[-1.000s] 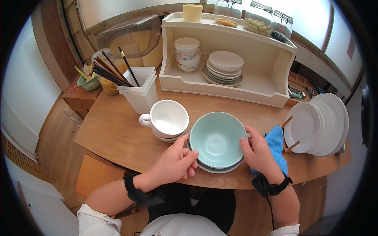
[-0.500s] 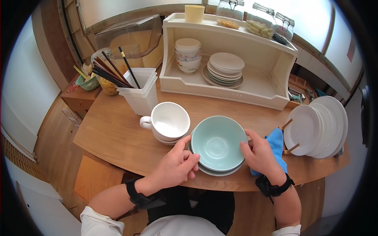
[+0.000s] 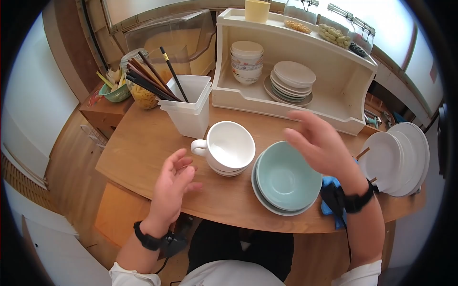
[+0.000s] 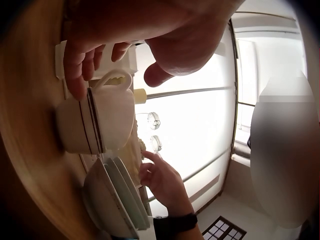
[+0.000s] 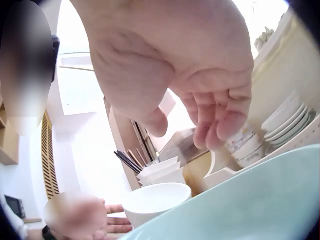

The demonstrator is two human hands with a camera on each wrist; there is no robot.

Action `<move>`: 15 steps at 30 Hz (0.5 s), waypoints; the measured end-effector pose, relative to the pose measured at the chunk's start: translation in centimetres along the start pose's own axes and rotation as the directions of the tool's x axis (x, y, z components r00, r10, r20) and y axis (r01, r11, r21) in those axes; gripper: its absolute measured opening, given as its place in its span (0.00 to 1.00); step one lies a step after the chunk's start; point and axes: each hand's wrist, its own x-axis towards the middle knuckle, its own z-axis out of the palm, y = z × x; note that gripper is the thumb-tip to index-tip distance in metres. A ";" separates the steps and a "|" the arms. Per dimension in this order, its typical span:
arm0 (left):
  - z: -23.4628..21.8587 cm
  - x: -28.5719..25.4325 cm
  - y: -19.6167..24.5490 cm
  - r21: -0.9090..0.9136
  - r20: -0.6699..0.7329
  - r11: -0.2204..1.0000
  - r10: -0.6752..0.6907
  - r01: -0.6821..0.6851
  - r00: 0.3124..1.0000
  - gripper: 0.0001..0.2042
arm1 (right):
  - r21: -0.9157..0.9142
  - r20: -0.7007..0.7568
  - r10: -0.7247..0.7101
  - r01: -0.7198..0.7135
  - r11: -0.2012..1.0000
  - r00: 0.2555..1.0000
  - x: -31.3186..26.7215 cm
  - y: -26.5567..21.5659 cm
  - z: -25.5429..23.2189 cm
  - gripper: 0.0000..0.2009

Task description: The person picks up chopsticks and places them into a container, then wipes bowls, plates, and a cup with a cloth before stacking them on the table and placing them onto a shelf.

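My left hand [image 3: 172, 188] is held with its fingers spread and relaxed, left of a stack of white cups [image 3: 231, 145]. In the left wrist view, its fingertips hang close by the top cup's handle [image 4: 116, 76]. A pale green bowl [image 3: 289, 176] rests in a stack of bowls near the table's front edge. Over the far right of that bowl's rim hovers my right hand [image 3: 320, 143], fingers loosely bent and holding nothing. The right wrist view shows that palm [image 5: 175, 60] above the bowl, facing the cups.
Behind stands a cream shelf [image 3: 286, 112] with white bowls [image 3: 246, 62] and small plates [image 3: 293, 76]. A white plastic container [image 3: 188, 114] holds chopsticks. To the right are racked white plates [image 3: 381, 157] and a blue cloth [image 3: 330, 183]. Glass jars [image 3: 336, 28] line the shelf top.
Both hands have left the green bowl. My left hand moved left beside the cups; my right hand rose and moved forward over the bowl. The head view shifted slightly.
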 end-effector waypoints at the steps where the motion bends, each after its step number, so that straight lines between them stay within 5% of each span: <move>1: 0.1 0.6 0.4 -0.099 -0.016 0.989 -0.111 0.109 0.994 0.26 | 0.070 0.101 0.004 -0.011 0.998 0.995 1.5 -0.5 1.1 0.21; 5: 0.5 2.4 1.1 -0.175 0.145 0.946 -0.251 0.274 0.957 0.26 | -0.153 0.328 0.026 0.025 0.988 0.944 6.3 0.0 5.2 0.21; 9: -0.4 3.8 -0.3 -0.065 0.163 0.989 -0.123 0.135 0.979 0.24 | -0.327 0.507 0.112 0.070 0.942 0.855 8.0 0.1 6.6 0.18; 15: 0.3 3.8 0.0 -0.003 0.203 0.981 -0.190 0.194 0.961 0.20 | -0.324 0.502 0.115 0.063 0.944 0.857 8.2 0.5 7.4 0.17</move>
